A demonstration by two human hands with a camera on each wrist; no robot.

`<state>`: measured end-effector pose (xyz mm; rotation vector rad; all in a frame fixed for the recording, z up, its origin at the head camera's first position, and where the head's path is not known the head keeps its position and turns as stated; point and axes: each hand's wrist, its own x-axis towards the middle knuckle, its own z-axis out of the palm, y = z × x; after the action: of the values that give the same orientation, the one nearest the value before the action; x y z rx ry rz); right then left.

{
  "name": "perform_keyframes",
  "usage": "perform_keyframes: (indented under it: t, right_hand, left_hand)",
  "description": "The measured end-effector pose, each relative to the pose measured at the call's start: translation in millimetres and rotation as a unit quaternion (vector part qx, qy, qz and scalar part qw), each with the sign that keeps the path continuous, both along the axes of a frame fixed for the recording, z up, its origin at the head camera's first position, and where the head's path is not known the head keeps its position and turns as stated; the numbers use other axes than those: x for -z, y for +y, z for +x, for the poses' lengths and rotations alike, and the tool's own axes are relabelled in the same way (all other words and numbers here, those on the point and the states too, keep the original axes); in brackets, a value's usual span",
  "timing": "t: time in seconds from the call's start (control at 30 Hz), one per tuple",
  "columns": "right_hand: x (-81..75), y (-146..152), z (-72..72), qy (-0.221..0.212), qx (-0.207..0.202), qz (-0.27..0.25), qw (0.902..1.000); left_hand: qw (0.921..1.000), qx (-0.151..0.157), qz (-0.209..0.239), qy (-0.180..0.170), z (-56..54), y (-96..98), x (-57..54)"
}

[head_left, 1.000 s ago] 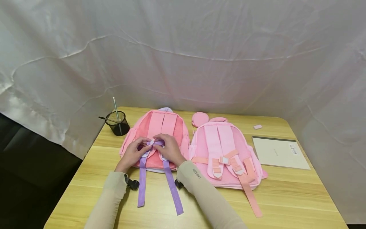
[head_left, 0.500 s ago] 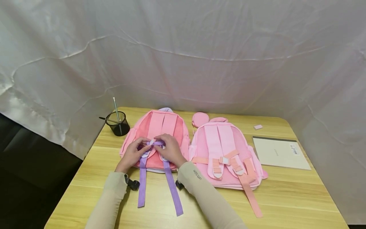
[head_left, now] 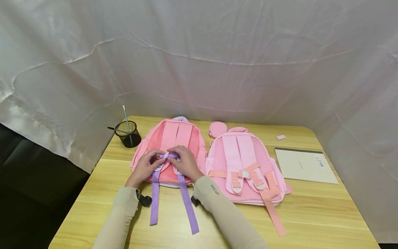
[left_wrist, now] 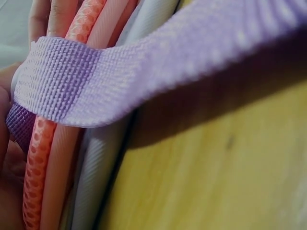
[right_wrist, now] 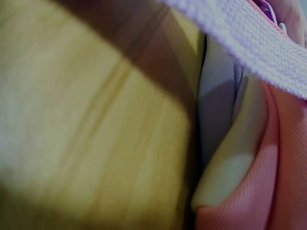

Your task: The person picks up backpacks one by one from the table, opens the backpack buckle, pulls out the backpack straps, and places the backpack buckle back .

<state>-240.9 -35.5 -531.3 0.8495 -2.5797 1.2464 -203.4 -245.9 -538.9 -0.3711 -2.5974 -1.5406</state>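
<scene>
A coral-pink backpack (head_left: 194, 141) lies on the table with its shoulder straps facing up. Across those straps runs a short purple webbing strap (head_left: 174, 155) with a small white buckle (head_left: 166, 155). My left hand (head_left: 145, 166) pinches the buckle's left side between thumb and fingers. From the other side my right hand (head_left: 186, 163) pinches the purple webbing close to the buckle. Fingers partly hide the buckle, so whether it is fastened cannot be told. Two long purple strap ends (head_left: 188, 207) hang toward me; one purple strap (left_wrist: 144, 72) crosses the left wrist view.
To the right lies a lighter pink backpack (head_left: 214, 152) with peach straps and a round pouch (head_left: 217, 129). A black mesh pen holder (head_left: 130, 140) stands at left. An eraser-like pink block (head_left: 281, 137) and a notepad (head_left: 298, 166) lie at right on the wooden table (head_left: 311, 214).
The white buckle has shifted very slightly right and turned a little between my fingertips. Both hands keep their pinch in nearly the same place.
</scene>
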Motion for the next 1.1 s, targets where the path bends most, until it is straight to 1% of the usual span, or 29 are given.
perform_keyframes:
  t: [0.27,0.47,0.7,1.1]
  right_hand:
    - [1.3,-0.9,-1.6,0.004,-0.011,0.005,0.9999]
    - [2.2,-0.2,-1.0,0.008,-0.003,0.013,0.9999]
    - [1.0,0.9,1.2,0.004,0.004,0.020,0.9998]
    - [-1.5,0.4,2.6,0.003,-0.004,0.010,0.9999]
  left_hand:
    - [1.0000,0.003,-0.002,-0.003,-0.8,-0.3,1.1]
    - [1.0000,0.003,0.001,0.001,-1.2,0.4,0.7]
    - [1.0000,-0.005,-0.003,0.005,0.0,1.1,0.3]
    - [1.0000,0.000,0.007,-0.001,-0.1,0.7,1.1]
